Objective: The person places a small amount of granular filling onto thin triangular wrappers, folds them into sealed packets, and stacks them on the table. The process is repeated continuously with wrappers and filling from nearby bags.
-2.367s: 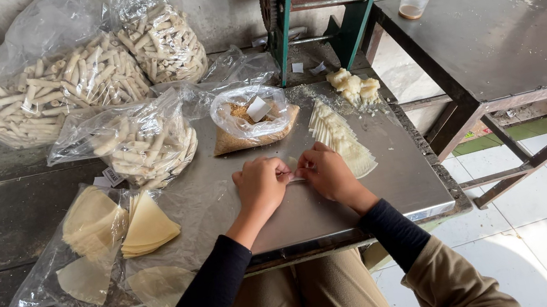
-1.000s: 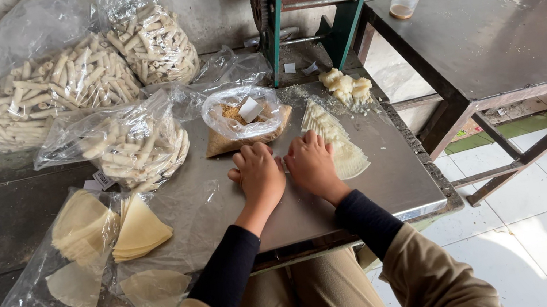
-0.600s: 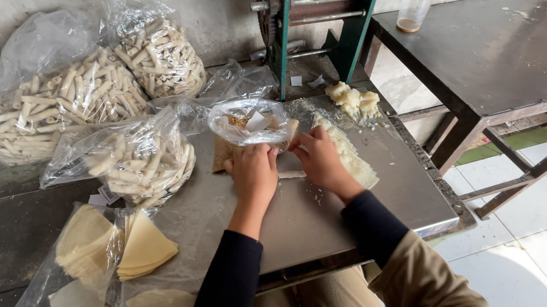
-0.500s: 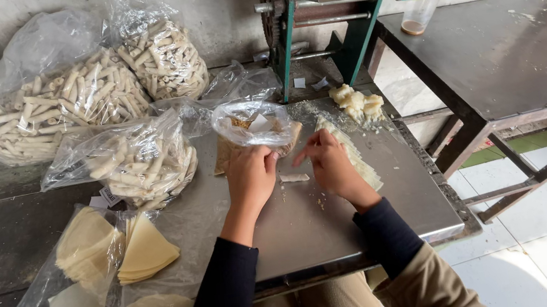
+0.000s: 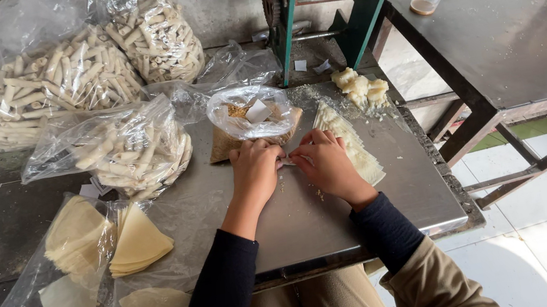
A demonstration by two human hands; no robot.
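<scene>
Seen from above: left hand (image 5: 256, 171) and right hand (image 5: 325, 163) knuckle to knuckle on the metal worktop (image 5: 398, 192), fingers curled inward, pinching a small pale wrapper (image 5: 287, 162) between the fingertips. Mostly hidden under the fingers, so hard to tell how far rolled; probably partway.

Just beside the right hand, touching its outer edge: a fanned stack of thin sheets (image 5: 356, 151). Just beyond the fingertips: a bowl of crumbly filling (image 5: 248, 113) inside a clear bag. Farther back, small dough lumps (image 5: 358, 86) near the foot of a green machine (image 5: 294, 9). Off to the left, a bag of finished rolls (image 5: 125, 152) and a bag of folded triangles (image 5: 132, 240).

For a neat roll, judging from this:
- Press evenly with both sets of fingertips, so as not to end up with one end thicker than the other.
- Roll against the flat worktop rather than in the air; better support for such a thin sheet.
- Use light pressure only; likely easy to tear or to squeeze filling out at the ends.
- Hold the wrists low and the thumbs behind the roll to guide it straight.
- Mind the stack of sheets at the right, close enough to be nudged or dusted with crumbs.
- Brush away the loose crumbs scattered near the hands, lest they stick to the wrapper.
</scene>
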